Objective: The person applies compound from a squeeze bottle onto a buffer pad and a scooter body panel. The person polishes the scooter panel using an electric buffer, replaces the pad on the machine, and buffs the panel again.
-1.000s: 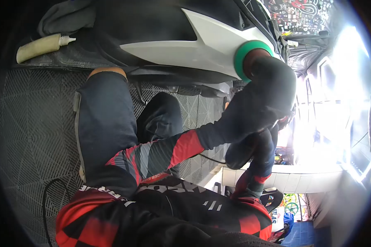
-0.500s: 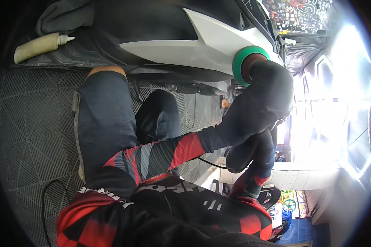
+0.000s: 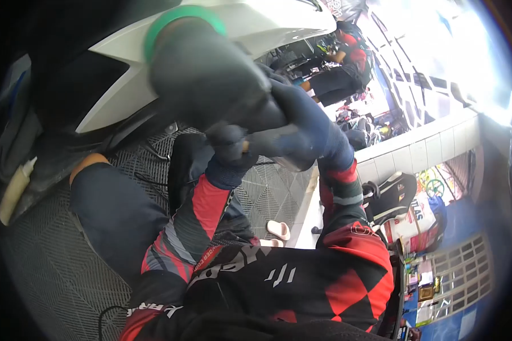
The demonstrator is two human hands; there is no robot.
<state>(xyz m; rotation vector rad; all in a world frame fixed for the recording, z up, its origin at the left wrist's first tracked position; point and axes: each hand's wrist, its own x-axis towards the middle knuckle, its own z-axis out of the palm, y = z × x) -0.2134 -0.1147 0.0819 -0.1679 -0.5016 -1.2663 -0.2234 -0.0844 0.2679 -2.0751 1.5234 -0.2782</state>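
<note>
Head view, tool: the dark power tool point(image 3: 205, 85), partly blurred, fills the upper centre; its green pad point(image 3: 184, 12) appears to face the white panel point(image 3: 267, 21), likely so the rim meets it evenly
Left hand: dark-covered point(image 3: 227, 142), centre of the frame, seemingly closed round the tool's rear, probably to steady its weight
Right hand: merged with the dark shapes right of the tool; I cannot tell whether its fingers are clenched or loose. The right sleeve point(image 3: 338, 142) leads towards the tool, suggesting a two-armed hold
Bottle: pale point(image 3: 15, 190), left edge, lying beside the grey cloth point(image 3: 18, 133), perhaps parked within reach
Background: another person point(image 3: 350, 65), upper right, apart from both hands
</note>
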